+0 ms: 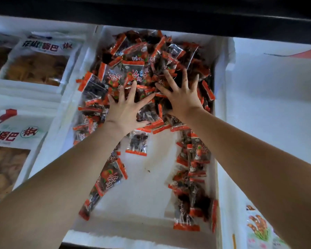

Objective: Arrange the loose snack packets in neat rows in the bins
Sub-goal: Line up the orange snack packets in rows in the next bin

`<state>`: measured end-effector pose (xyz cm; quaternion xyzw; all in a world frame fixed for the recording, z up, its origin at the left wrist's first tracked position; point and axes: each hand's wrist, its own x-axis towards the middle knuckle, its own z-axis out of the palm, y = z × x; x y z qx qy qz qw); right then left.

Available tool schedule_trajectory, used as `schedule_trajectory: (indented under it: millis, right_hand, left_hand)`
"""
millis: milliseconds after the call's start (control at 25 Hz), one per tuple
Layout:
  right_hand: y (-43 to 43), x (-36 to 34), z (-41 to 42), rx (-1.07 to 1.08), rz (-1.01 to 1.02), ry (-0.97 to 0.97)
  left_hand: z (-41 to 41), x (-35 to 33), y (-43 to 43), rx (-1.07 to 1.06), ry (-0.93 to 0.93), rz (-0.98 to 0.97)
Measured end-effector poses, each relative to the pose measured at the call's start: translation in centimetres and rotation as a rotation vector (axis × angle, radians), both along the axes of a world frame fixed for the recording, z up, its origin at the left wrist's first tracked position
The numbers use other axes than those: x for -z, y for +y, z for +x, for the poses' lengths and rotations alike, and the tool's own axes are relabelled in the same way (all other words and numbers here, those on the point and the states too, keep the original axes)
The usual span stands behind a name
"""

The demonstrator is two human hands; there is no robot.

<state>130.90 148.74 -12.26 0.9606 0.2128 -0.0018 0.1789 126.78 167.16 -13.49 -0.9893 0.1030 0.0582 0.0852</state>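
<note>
While both palms lie flat with fingers spread and holding nothing, the left hand [123, 109] and right hand [181, 95] press the heap of snack packets [144, 69] at upper centre of the white bin [221, 123]. Even pressure should push the heap back as one mass. Strays along the lower left and lower right walls then need lining up on the bare floor.
</note>
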Motion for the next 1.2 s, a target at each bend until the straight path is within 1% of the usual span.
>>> schedule_trajectory:
  millis: [80, 120, 200, 240, 280, 360, 400, 440, 520, 640, 720, 840, 960, 1000, 1080, 1200]
  right_hand:
    - [0.2, -0.5, -1.7, 0.027, 0.061, 0.028]
    - [0.0, -0.7, -3.3, 0.036, 0.124, 0.030]
    - [-0.9, -1.0, -8.1, 0.044, 0.280, 0.045]
    - [-1.3, -0.9, -11.0, 0.061, 0.342, 0.077]
    - [-1.6, -0.8, -14.1, 0.095, 0.397, 0.130]
    - [-2.0, 0.6, -19.6, 0.208, 0.490, 0.269]
    - [-2.0, 1.5, -21.6, 0.260, 0.501, 0.323]
    - [-1.7, 2.5, -23.1, 0.264, 0.484, 0.301]
    - [-0.7, 4.1, -24.3, 0.171, 0.396, 0.168]
    - [2.2, 5.4, -21.5, -0.033, 0.199, 0.063]
    - [3.5, 6.1, -18.0, -0.121, 0.122, -0.032]
    - [4.0, 5.6, -12.5, -0.108, 0.043, -0.074]
    - [3.7, 5.2, -8.8, -0.070, 0.089, -0.066]
    - [3.7, 5.0, -7.8, -0.052, 0.114, -0.064]
    - [3.8, 4.3, -6.4, -0.027, 0.101, -0.044]
    - [4.2, 3.0, -6.0, -0.013, 0.051, -0.002]
  left_hand:
    - [-1.6, -0.7, 0.3, 0.029, -0.017, -0.015]
    - [-2.9, -0.6, 0.8, 0.072, -0.043, -0.056]
    - [-6.6, 0.0, 2.6, 0.202, -0.137, -0.153]
    - [-8.7, 0.6, 3.7, 0.272, -0.180, -0.167]
    - [-11.0, 1.3, 5.0, 0.332, -0.190, -0.155]
    - [-14.8, 2.8, 7.4, 0.423, -0.123, -0.091]
    - [-16.2, 3.5, 8.4, 0.467, -0.101, -0.052]
    - [-17.0, 4.2, 9.3, 0.511, -0.100, -0.022]
    - [-17.1, 5.1, 10.2, 0.560, -0.117, 0.013]
    - [-14.5, 5.5, 9.2, 0.542, -0.148, 0.040]
    - [-12.8, 5.2, 7.9, 0.500, -0.124, 0.058]
    - [-9.9, 4.5, 6.6, 0.428, -0.114, 0.057]
    - [-7.4, 3.7, 5.9, 0.353, -0.098, 0.068]
    - [-6.6, 3.4, 5.7, 0.333, -0.068, 0.080]
    - [-5.5, 2.2, 5.2, 0.285, 0.010, 0.083]
    - [-5.8, 1.1, 4.4, 0.234, 0.118, 0.007]
